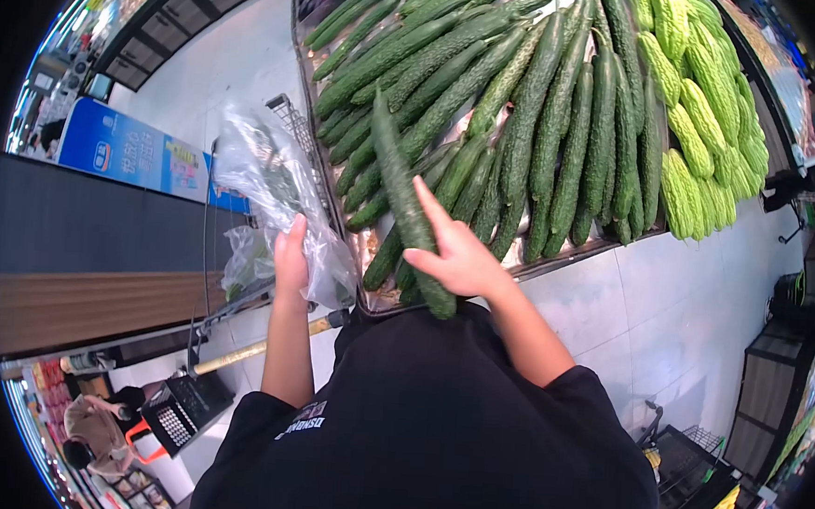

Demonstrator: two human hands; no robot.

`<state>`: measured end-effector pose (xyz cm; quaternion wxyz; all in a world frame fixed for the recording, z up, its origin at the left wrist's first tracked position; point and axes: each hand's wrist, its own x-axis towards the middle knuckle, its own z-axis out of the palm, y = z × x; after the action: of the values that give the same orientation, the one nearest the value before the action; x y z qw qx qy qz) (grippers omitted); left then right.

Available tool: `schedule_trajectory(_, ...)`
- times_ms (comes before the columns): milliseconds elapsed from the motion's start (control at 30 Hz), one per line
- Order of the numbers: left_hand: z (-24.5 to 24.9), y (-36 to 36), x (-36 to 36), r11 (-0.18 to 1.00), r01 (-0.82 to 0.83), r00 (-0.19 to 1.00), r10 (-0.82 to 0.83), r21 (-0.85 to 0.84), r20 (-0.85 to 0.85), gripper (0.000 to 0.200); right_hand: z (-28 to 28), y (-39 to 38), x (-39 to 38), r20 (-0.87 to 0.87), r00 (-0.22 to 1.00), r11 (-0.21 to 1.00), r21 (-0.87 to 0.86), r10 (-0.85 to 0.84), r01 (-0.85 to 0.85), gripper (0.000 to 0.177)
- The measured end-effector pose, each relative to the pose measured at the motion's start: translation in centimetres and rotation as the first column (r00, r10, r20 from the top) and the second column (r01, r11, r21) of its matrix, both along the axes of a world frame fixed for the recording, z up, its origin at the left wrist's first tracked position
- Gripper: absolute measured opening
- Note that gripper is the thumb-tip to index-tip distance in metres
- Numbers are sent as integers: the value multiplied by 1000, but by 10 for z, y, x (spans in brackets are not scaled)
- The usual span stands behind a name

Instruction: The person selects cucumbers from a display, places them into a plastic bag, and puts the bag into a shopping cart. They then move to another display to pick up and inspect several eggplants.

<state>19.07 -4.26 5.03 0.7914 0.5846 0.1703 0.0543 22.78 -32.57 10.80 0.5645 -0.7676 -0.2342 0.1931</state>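
Observation:
My right hand grips a long dark green cucumber near its lower end, the index finger stretched along its side. The cucumber is held up at a tilt over the near left corner of the display, above many others. In my left hand is a clear plastic bag, pinched at its side with the thumb on top. Dark green shapes show through the plastic, partly blurred by glare. A big pile of cucumbers fans out on the display just beyond my right hand.
Pale green bitter melons lie to the right of the cucumbers. The display rim runs close before my body. A shopping cart with another bag stands at my left. A person is at lower left.

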Motion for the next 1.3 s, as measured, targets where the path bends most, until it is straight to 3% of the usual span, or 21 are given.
schedule_trajectory(33, -5, -2, -5, 996, 20, 994, -29, -83, -106, 41, -2, 10, -2, -107, 994, 990, -133, 26, -41, 97)
schedule_trajectory(100, -18, -4, -14, 994, -5, 989, -11, -112, -147, 44, -13, 32, -5, 0, 998, 967, -246, 63, -61, 98)
schedule_trajectory(133, -21, -5, -21, 988, 22, 978, -53, -156, -200, 46, -12, 39, -4, -34, 992, 911, -393, 120, -124, 97)
schedule_trajectory(233, -30, -7, -36, 969, 65, 960, -126, -239, -249, 44, -26, 64, -6, 48, 982, 848, -514, 183, -132, 96)
schedule_trajectory(300, -28, -21, -39, 982, -63, 968, 17, -176, -250, 41, -32, 76, -4, 78, 978, 842, -524, 194, -126, 93)
schedule_trajectory(433, -51, -14, -50, 990, -44, 976, 14, -134, -218, 38, -41, 101, 8, 131, 970, 812, -575, 205, -94, 90)
schedule_trajectory(733, -50, -18, -52, 991, -116, 965, 98, -62, -245, 33, -76, 135, 25, 191, 951, 727, -685, 245, -49, 83)
schedule_trajectory(900, -45, -15, -40, 992, -113, 961, 94, -60, -261, 27, -42, 107, 19, 201, 927, 752, -649, 317, -117, 73)
schedule_trajectory(967, -52, -9, -34, 998, -44, 955, 52, 33, -293, 29, -21, 79, 11, 197, 936, 793, -596, 293, -123, 69)
schedule_trajectory(1033, -40, -18, -31, 999, -36, 978, 40, 25, -206, 36, -18, 45, 7, 255, 949, 924, -373, 186, -81, 70)
schedule_trajectory(1067, -43, -17, -30, 999, -40, 984, 43, 22, -171, 37, -8, 28, 8, 258, 958, 934, -357, 127, -28, 73)
schedule_trajectory(1100, -42, -18, -30, 998, -51, 989, 54, 25, -136, 39, -9, 13, 11, 386, 922, 943, -318, 33, 100, 73)
schedule_trajectory(1200, -27, -29, -29, 997, -69, 991, 71, 18, -112, 41, 8, -39, 25, 353, 897, 885, -281, -264, 371, 71)
schedule_trajectory(1300, -9, -46, -22, 999, -42, 998, 42, 4, -43, 41, 7, -77, 46, 426, 718, 721, -191, -550, 666, 69)
